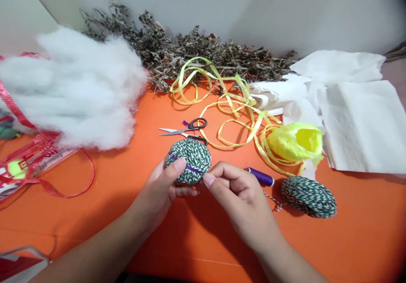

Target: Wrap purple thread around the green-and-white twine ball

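Observation:
My left hand (160, 190) holds a round green-and-white piece with a knitted look (192, 152), its thumb lying across the front and the fingers beneath. A purple thread (193, 169) crosses that piece and runs to the fingertips of my right hand (237, 194), which pinch at its right edge. Whether a needle is there too, I cannot tell. Just behind the piece lie scissors (177, 131) with black handles, blades slightly apart. To the right of my right hand are a purple thread spool (262, 177) and a second green-and-white knitted-looking oval (308, 197), with a loose yarn end.
White stuffing (85, 92) and red plastic packaging (41, 147) lie at left on the orange table (127, 249). Dried plant stems (203, 54) line the wall. Yellow ribbon (225, 137) trails to a yellow roll (293, 143); white sheets (364, 126) lie at right.

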